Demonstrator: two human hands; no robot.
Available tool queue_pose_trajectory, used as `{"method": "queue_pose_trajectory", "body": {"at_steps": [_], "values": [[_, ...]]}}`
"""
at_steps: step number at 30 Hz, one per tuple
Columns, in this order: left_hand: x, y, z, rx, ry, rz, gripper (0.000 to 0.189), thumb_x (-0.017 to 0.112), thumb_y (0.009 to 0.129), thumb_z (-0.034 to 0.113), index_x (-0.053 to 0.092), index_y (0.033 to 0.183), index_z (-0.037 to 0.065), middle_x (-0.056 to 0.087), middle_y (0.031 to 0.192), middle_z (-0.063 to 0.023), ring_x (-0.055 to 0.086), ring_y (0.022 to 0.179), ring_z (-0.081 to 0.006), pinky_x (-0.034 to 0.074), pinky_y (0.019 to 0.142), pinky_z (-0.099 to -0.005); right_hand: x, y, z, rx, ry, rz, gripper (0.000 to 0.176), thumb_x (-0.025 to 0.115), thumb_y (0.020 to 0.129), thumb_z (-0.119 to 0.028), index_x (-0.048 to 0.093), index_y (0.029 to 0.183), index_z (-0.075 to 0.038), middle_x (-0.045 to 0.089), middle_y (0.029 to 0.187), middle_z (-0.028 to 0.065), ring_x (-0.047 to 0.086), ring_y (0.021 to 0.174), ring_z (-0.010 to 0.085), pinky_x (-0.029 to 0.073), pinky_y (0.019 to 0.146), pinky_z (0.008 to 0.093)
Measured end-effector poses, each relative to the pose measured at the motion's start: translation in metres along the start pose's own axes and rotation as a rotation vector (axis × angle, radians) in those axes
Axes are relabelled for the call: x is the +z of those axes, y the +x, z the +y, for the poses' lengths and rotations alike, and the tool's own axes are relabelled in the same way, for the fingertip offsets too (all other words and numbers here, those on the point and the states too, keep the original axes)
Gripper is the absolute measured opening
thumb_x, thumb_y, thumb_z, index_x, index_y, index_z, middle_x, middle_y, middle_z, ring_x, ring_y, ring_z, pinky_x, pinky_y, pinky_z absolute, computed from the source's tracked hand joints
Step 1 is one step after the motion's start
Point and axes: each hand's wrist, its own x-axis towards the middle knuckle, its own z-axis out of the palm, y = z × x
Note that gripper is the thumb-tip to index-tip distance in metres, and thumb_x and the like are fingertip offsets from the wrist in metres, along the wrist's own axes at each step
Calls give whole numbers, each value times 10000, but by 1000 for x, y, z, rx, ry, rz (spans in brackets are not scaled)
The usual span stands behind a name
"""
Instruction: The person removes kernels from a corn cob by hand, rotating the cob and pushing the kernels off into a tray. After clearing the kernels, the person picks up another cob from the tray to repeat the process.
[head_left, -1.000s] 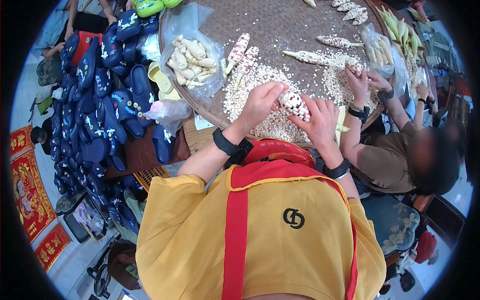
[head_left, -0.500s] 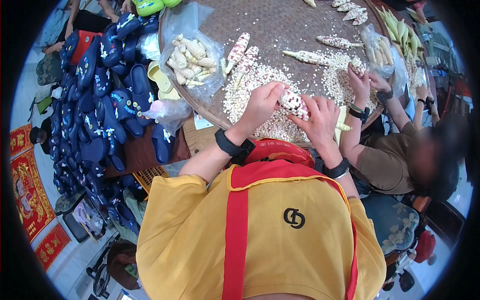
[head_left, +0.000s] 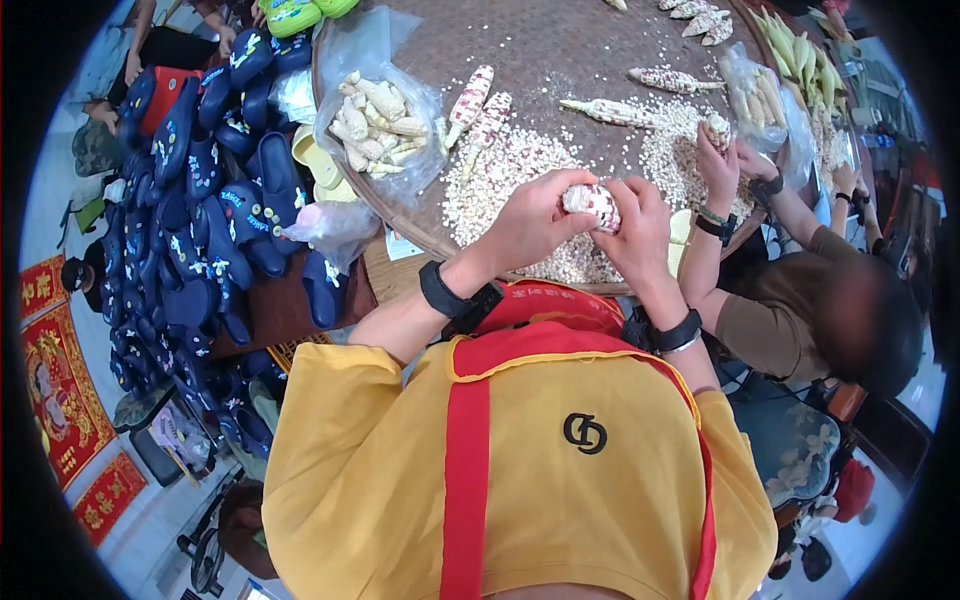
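Between my hands is a speckled white and dark-red corn cob [head_left: 597, 208], partly stripped, its pale end facing left. My left hand [head_left: 535, 218] is closed around its left side with the thumb against it. The fingers of my right hand [head_left: 640, 228] wrap over its other end. Loose corn kernels [head_left: 490, 205] lie in a heap under and around both hands, on a large round woven tray [head_left: 540, 55]. Two more speckled corn cobs [head_left: 470, 103] rest on the tray beyond my left hand.
A plastic bag of bare cobs [head_left: 385, 120] stands at the tray's left. Piled dark-blue clogs [head_left: 190, 240] fill the left side. At right, a co-worker's hands [head_left: 718, 165] hold another cob, near a second bag [head_left: 755, 100] and husked corn [head_left: 800, 55].
The cob has turned so its pale end faces more toward me, and my left hand has come further around it. Both hands stay over the kernel heap.
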Motion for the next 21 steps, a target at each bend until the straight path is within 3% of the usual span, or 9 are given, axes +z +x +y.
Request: {"method": "queue_pose_trajectory", "body": {"at_steps": [3,5,8,9,16,21], "values": [[-1,-4,0,13,39,-12,400,678,812,127,546,1177,33,584,828,21,468,636,-17,420,563,-195,-1,-1,1,-99,-43,-63,687,801,515,-173,558,1157,-174,542,985,34,503,950,230,350,811,370],[-2,-2,3,-130,-118,-44,378,651,838,136,546,1184,26,583,829,13,471,650,-21,427,581,-205,-3,0,-1,-81,-115,-74,723,799,516,-175,548,1194,-205,546,1001,9,501,942,215,342,800,377],[-1,4,-1,-195,-196,-30,343,607,872,135,545,1187,16,579,822,9,475,665,-29,426,597,-204,-7,3,-7,-57,-170,-54,721,796,519,-186,549,1195,-231,545,990,-2,498,936,208,336,789,382],[1,5,1,-72,-119,-7,311,539,910,126,536,1194,1,583,834,-8,491,690,-47,436,620,-215,-7,2,-7,-55,-165,-58,721,796,519,-186,549,1195,-231,545,990,-2,498,936,208,336,789,382],[17,6,-10,133,98,170,281,457,937,107,557,1176,-3,618,890,-87,546,696,-108,455,627,-256,-4,1,-5,5,-167,-42,715,791,514,-178,556,1188,-235,542,957,-2,496,913,221,361,757,385],[20,2,-10,96,93,242,270,453,938,106,568,1159,2,635,889,-107,565,674,-133,464,621,-269,-2,0,-10,13,-158,-38,703,785,515,-160,562,1178,-229,546,955,1,500,907,227,374,742,382]]}}
